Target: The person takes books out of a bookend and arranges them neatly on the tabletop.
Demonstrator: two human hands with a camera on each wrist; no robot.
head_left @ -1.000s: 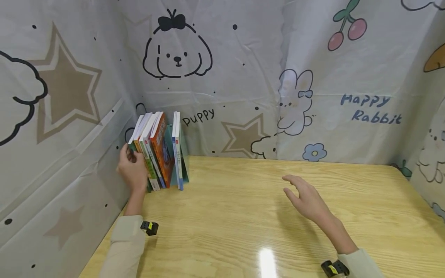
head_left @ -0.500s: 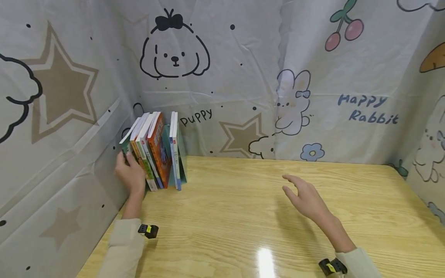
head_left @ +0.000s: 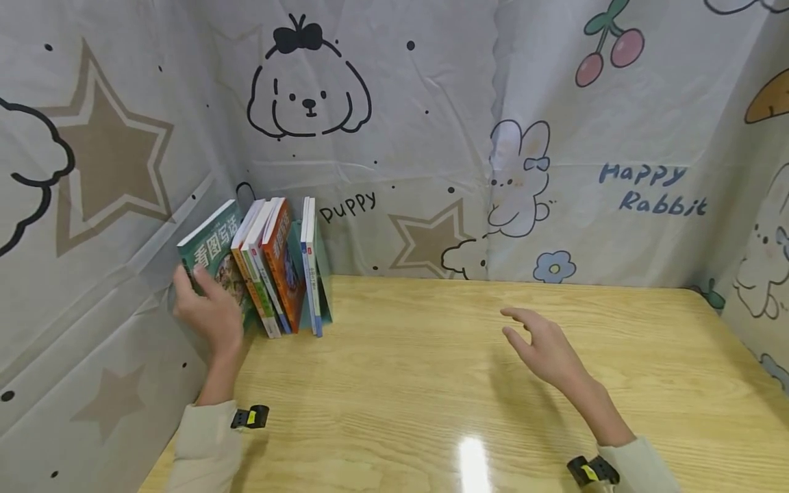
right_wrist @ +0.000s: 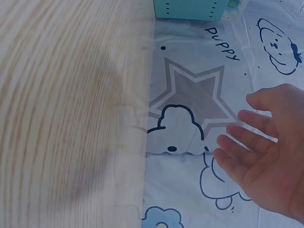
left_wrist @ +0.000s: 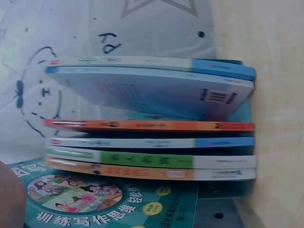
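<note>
At the left end of a row of books, my left hand point(head_left: 209, 311) grips a green book point(head_left: 212, 239) by its near upper edge. The book leans leftward, and its cover shows white lettering and a round picture. In the left wrist view, the green book point(left_wrist: 161, 202) lies apart from the row's orange-and-white spine point(left_wrist: 142, 170), with part of a finger at the left edge. Over the right half of the table hangs my right hand point(head_left: 548, 352), holding nothing. Its fingers are relaxed and spread in the right wrist view.
Upright books, among them an orange one point(head_left: 285, 270) and a pair of white-and-blue ones point(head_left: 313, 274), stand in a teal bookend point(right_wrist: 190, 10). Printed cloth walls point(head_left: 382, 123) border the wooden table point(head_left: 419, 356) behind and on the left.
The green book has come away from the row, moving left and tilting so its front cover shows. My left hand has moved left with it. The right hand stays in place.
</note>
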